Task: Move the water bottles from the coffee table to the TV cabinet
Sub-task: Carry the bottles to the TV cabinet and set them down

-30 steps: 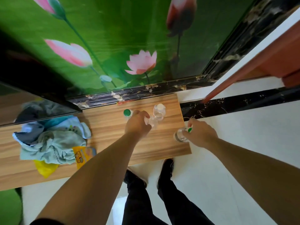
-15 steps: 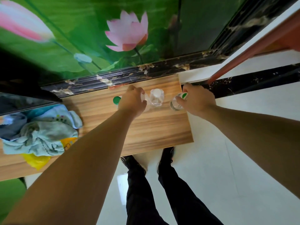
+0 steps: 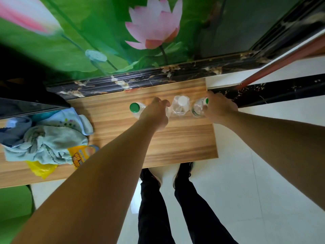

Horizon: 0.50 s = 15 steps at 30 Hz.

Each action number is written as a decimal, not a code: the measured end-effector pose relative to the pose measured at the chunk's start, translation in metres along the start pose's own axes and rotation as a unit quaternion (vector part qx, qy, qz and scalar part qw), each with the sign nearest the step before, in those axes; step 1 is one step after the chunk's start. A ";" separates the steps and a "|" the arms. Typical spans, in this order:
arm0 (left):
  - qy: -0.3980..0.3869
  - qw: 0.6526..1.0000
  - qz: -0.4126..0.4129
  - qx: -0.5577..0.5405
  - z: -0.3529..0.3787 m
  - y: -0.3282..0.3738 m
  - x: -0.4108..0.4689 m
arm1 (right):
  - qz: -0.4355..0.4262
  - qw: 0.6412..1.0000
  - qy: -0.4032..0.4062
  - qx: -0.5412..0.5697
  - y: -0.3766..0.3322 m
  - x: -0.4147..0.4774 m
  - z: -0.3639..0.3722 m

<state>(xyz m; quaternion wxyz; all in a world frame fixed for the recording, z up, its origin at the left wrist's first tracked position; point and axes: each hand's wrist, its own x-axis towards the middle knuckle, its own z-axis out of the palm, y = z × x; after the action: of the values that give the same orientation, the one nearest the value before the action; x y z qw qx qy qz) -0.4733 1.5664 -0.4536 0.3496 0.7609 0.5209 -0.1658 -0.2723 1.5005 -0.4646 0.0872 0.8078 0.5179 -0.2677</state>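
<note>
On the wooden TV cabinet (image 3: 175, 143) several clear water bottles stand in a row near the back. A green-capped bottle (image 3: 135, 108) is at the left and a white-capped bottle (image 3: 181, 105) is in the middle. My left hand (image 3: 155, 114) sits between them, its fingers curled around a clear bottle (image 3: 168, 110) that it mostly hides. At the right end my right hand (image 3: 219, 110) grips another green-capped bottle (image 3: 198, 109), which rests on the cabinet beside the white-capped one.
A heap of pale blue cloth (image 3: 45, 136) and yellow packets (image 3: 82, 154) lie on the cabinet's left part. A dark marble ledge (image 3: 140, 81) and a lotus mural wall run behind. The cabinet's right edge meets white floor tiles (image 3: 246, 173), and my feet stand below.
Both hands have reached further back over the cabinet. My right hand has carried its bottle from the cabinet's front right corner to beside the white-capped bottle.
</note>
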 end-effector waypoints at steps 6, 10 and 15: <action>-0.015 1.000 -0.002 -0.013 -0.002 -0.002 -0.001 | -0.036 0.998 0.053 0.006 -0.004 -0.001 -0.001; -0.019 1.000 0.001 -0.016 -0.008 -0.001 -0.007 | -0.021 1.000 -0.006 -0.007 -0.008 -0.002 -0.007; -0.008 1.000 0.005 -0.017 -0.013 0.004 -0.010 | 0.002 1.000 0.005 0.014 -0.011 -0.010 -0.015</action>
<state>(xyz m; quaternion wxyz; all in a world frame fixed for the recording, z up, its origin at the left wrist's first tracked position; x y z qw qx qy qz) -0.4752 1.5686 -0.4368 0.3675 0.7561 0.5172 -0.1608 -0.2803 1.5045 -0.4450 0.0735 0.8110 0.5132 -0.2713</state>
